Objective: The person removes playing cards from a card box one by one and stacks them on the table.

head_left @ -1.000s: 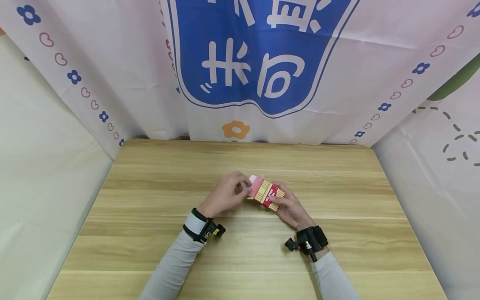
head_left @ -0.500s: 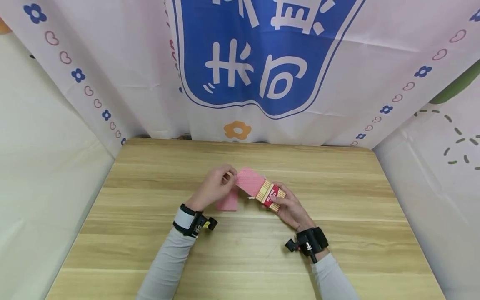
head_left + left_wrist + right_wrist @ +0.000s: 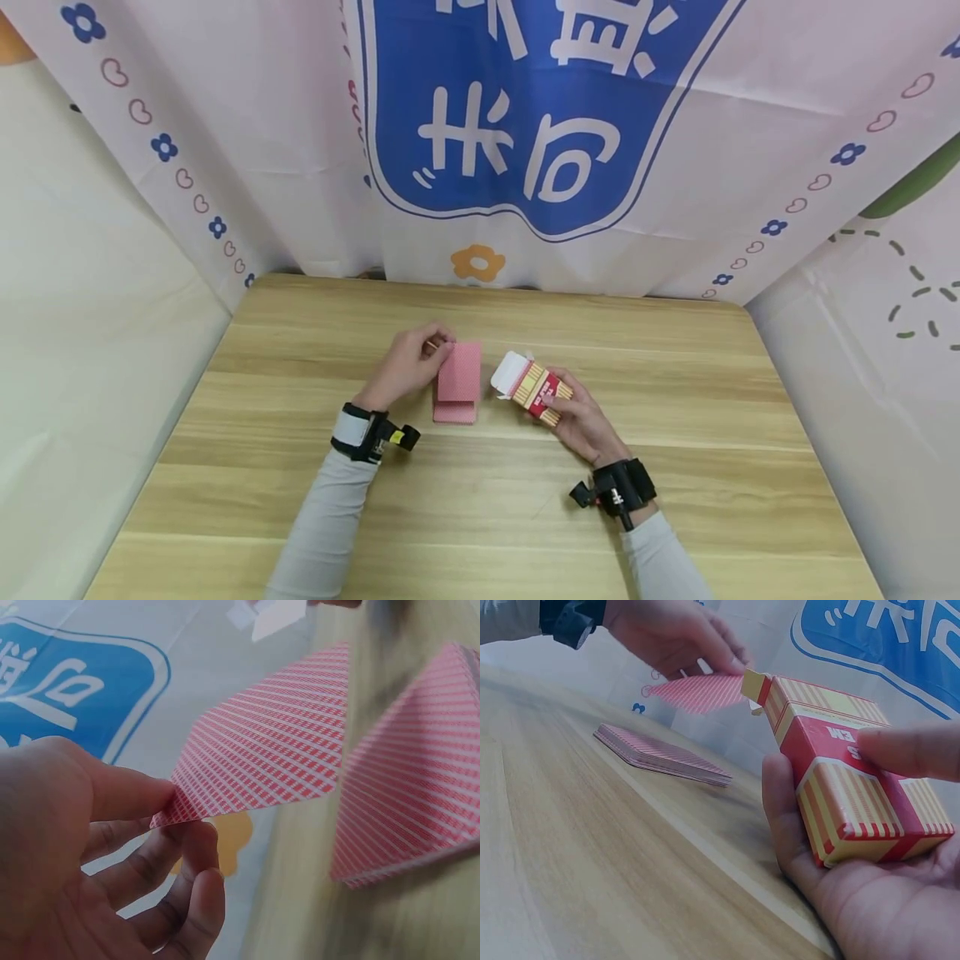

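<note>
My left hand pinches a playing card by one corner between thumb and fingers. Its back has a red-and-white pattern. In the right wrist view the card is held above a deck of cards, which lies stacked on the table with the same back pattern upward. My right hand grips a card box, red and yellow striped, with the thumb pressing on its printed front. The box is tilted, and its white top flap stands open toward the left hand.
The wooden table lies under both hands. Behind its far edge hangs a white cloth with a blue printed panel. Pale cloth walls border the table at the sides.
The left hand has moved left, drawing the card out of the box and over the deck, which has come into sight. The right hand stays nearly in place with the box.
</note>
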Motion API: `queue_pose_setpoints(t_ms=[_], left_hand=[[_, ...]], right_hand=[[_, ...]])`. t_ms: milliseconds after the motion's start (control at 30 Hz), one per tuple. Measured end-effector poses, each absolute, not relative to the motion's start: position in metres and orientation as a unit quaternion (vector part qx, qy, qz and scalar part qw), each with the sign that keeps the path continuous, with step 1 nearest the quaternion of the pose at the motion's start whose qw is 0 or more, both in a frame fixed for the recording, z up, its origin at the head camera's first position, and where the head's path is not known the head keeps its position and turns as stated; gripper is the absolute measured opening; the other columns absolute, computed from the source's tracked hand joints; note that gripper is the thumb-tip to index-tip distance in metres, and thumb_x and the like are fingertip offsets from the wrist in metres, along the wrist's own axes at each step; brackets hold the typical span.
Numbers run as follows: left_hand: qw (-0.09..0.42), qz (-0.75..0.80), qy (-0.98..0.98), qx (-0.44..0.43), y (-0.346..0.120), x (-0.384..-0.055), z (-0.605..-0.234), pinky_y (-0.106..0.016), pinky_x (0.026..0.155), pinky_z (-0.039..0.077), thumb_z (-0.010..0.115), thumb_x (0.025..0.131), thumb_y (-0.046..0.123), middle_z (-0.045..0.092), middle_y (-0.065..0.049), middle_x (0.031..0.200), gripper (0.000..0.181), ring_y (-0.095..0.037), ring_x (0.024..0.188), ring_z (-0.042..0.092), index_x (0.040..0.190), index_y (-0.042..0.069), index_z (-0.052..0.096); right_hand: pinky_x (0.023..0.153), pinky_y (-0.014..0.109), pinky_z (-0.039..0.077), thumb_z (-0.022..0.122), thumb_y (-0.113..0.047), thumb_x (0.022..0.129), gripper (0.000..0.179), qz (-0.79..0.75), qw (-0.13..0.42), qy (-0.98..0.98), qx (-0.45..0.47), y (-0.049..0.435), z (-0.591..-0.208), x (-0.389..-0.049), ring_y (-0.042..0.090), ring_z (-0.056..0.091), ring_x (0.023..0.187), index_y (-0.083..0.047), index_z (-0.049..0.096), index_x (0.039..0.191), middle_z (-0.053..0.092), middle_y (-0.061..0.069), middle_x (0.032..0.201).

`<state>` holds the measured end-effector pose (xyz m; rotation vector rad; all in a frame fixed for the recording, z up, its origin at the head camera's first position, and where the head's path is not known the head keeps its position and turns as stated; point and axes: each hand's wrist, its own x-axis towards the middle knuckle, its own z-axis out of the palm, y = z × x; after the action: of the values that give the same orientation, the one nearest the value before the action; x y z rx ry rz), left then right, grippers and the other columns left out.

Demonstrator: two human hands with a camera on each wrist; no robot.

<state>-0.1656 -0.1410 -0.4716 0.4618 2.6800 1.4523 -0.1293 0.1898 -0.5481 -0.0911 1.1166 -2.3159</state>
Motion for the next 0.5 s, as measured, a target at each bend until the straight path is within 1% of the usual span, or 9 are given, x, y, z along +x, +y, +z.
queue_pose_setpoints(t_ms=[67,167,300,400,500], left_hand=[[0.040,0.461,0.875,0.144,-0.142,-0.167,-0.476,-0.038,0.088,0.059,0.062,0.109,0.013,0.074,-0.010,0.107,0.014,-0.022,0.098,0.069,0.116,0.006,0.071],[0.062,0.449,0.882,0.130,-0.143,-0.170,-0.484,-0.038,0.089,0.059,0.063,0.108,0.014,0.073,-0.008,0.108,0.012,-0.021,0.098,0.069,0.116,0.009,0.070],[0.085,0.434,0.889,0.113,-0.142,-0.173,-0.494,-0.036,0.084,0.057,0.065,0.107,0.015,0.072,-0.006,0.104,0.009,-0.021,0.095,0.066,0.114,0.011,0.070],[0.089,0.420,0.896,0.109,-0.142,-0.174,-0.499,-0.034,0.081,0.056,0.066,0.107,0.015,0.072,-0.006,0.103,0.009,-0.020,0.093,0.065,0.113,0.011,0.070],[0.090,0.404,0.904,0.107,-0.141,-0.175,-0.502,-0.035,0.082,0.056,0.067,0.106,0.016,0.071,-0.006,0.106,0.008,-0.021,0.094,0.065,0.112,0.012,0.071]], right_hand=[[0.101,0.042,0.060,0.044,0.009,0.107,0.048,-0.866,0.280,0.413,-0.034,0.190,-0.549,-0.129,0.027,0.065,0.126,-0.016,0.043,0.148,0.045,0.016,0.150],[0.102,0.042,0.060,0.043,0.010,0.108,0.048,-0.867,0.280,0.412,-0.033,0.190,-0.550,-0.129,0.027,0.065,0.126,-0.015,0.043,0.149,0.045,0.015,0.150],[0.101,0.040,0.060,0.041,0.010,0.108,0.049,-0.865,0.281,0.413,-0.043,0.190,-0.550,-0.130,0.026,0.064,0.126,-0.014,0.041,0.151,0.045,0.015,0.151],[0.100,0.039,0.060,0.040,0.010,0.108,0.049,-0.864,0.280,0.416,-0.046,0.189,-0.550,-0.131,0.026,0.064,0.126,-0.013,0.041,0.151,0.045,0.015,0.151],[0.099,0.039,0.061,0.040,0.010,0.108,0.048,-0.863,0.280,0.418,-0.039,0.189,-0.550,-0.131,0.026,0.064,0.127,-0.013,0.043,0.150,0.046,0.015,0.151]])
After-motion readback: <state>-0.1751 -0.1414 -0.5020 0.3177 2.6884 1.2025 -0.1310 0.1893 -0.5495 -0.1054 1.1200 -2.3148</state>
